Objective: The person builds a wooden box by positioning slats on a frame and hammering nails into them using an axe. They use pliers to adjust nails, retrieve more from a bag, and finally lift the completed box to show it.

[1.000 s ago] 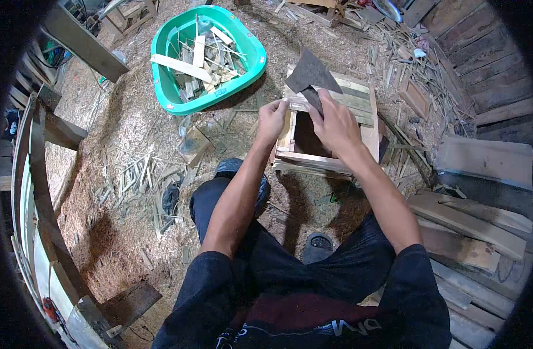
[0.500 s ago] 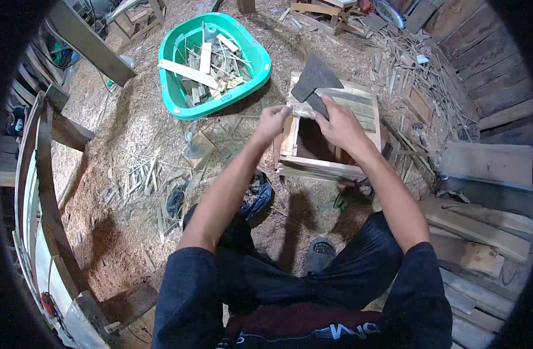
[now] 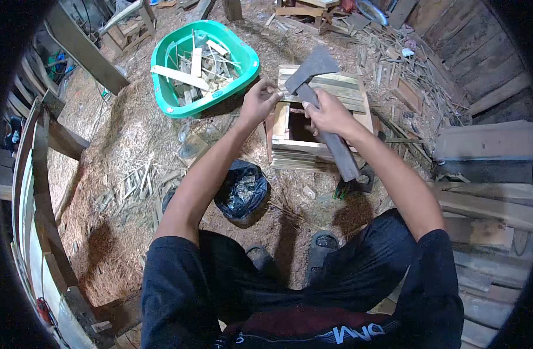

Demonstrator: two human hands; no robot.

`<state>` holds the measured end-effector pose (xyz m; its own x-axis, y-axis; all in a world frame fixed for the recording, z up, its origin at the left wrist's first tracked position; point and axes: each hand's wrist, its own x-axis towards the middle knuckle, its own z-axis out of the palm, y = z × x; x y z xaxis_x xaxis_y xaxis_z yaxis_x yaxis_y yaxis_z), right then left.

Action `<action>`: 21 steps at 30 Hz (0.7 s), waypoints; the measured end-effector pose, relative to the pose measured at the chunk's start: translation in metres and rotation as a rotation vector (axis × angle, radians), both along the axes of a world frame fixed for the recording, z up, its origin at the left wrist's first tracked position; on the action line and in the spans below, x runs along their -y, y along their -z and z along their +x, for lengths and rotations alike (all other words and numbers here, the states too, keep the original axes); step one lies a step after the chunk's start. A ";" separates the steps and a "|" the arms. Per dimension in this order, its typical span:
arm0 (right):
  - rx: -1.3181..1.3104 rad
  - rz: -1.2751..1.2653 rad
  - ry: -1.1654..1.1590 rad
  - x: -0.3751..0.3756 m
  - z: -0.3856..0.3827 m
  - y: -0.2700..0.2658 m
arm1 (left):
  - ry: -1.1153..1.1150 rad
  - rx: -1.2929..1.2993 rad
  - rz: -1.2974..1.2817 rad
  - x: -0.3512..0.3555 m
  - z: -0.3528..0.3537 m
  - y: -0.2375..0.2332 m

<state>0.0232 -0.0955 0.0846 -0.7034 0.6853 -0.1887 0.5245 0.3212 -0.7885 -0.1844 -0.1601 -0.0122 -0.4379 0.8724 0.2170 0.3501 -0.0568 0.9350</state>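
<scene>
My right hand (image 3: 329,114) is wrapped around the wooden handle of a hatchet (image 3: 342,156). Its dark, broad blade points up and away over a wooden box (image 3: 330,150). Light slats cover the far part of the box top, while a dark opening shows nearer me, partly behind the handle. At the left edge of the slats is my left hand (image 3: 258,104), its fingers curled in. Whatever may lie between those fingertips is too small to make out.
A green plastic tub (image 3: 205,107) of wood offcuts stands beyond my left hand. Near my feet sits a black plastic bag (image 3: 241,192). Planks (image 3: 482,206) are stacked at right, a curved wooden frame (image 3: 42,192) stands at left, and shavings and sticks litter the floor.
My hands have parted: the left has drawn back leftward from the box's slat edge. The hatchet has turned in my right hand, so its full handle now shows. The black bag is more visible.
</scene>
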 end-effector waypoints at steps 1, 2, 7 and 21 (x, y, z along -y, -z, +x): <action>-0.007 0.173 -0.001 -0.005 0.003 0.013 | -0.009 -0.093 0.050 0.000 0.001 0.002; -0.013 0.343 -0.005 -0.009 0.003 0.026 | -0.021 -0.185 0.098 0.002 0.002 0.005; 0.059 0.471 0.012 -0.006 0.012 0.022 | -0.047 -0.634 0.295 0.011 0.004 -0.003; -0.045 0.451 -0.053 0.011 0.005 0.011 | 0.263 -1.447 -0.563 0.029 0.028 -0.054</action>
<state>0.0285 -0.1064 0.0741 -0.7404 0.6546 0.1525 0.4661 0.6635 -0.5853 -0.1561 -0.1892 0.0419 0.0159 0.9978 -0.0646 0.9680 -0.0315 -0.2488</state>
